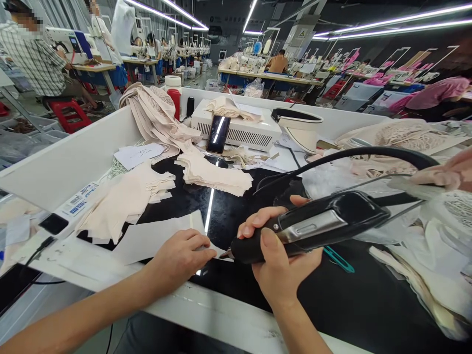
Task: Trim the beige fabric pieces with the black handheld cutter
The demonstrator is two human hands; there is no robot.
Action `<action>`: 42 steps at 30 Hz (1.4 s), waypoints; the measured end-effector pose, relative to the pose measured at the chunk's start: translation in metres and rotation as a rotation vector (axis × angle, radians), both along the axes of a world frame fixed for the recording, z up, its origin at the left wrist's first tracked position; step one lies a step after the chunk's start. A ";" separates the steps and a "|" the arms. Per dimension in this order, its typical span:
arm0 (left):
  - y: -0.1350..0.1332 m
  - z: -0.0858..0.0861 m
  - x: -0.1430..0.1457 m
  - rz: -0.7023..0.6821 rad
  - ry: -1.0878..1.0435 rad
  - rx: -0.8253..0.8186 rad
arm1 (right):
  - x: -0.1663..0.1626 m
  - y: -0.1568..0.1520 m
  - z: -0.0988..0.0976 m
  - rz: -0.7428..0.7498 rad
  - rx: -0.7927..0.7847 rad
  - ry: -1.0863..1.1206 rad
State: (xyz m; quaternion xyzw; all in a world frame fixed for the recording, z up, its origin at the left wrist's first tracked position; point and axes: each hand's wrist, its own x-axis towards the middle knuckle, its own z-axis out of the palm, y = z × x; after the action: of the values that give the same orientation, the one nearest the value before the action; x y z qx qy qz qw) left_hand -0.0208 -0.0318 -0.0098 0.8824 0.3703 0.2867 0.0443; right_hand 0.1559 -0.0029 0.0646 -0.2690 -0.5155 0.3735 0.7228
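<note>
My right hand (280,265) is wrapped round a black hand-held power tool (332,221) with a silver lever and a thick cable. Its thin metal tip points left, close to my left fingertips and the edge of a flat white piece (155,236), which looks like paper or cloth. On that edge lies my left hand (180,255), fingers curled and pressed together, pinching the piece near the tip. Whether tip and piece touch, I cannot tell. Beige cut fabric pieces (114,201) lie stacked behind my left hand, with another beige stack (214,174) farther back.
Another person's hand (450,172) reaches in at the right near clear plastic. A teal clip-like item (339,259) lies on the black tabletop (354,300). At the back are a phone (219,133), a vented white box (254,135) and a visor (300,128). White side walls (73,167) edge the table.
</note>
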 end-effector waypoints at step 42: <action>-0.014 0.023 -0.004 0.060 0.143 -0.308 | 0.025 0.040 0.003 -0.252 -0.075 -0.240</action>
State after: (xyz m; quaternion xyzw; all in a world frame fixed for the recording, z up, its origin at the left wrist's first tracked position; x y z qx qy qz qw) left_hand -0.0245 -0.0458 0.0131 0.8718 0.4385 0.1641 0.1440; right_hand 0.1807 0.0369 0.0673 -0.4011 -0.5457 0.2641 0.6867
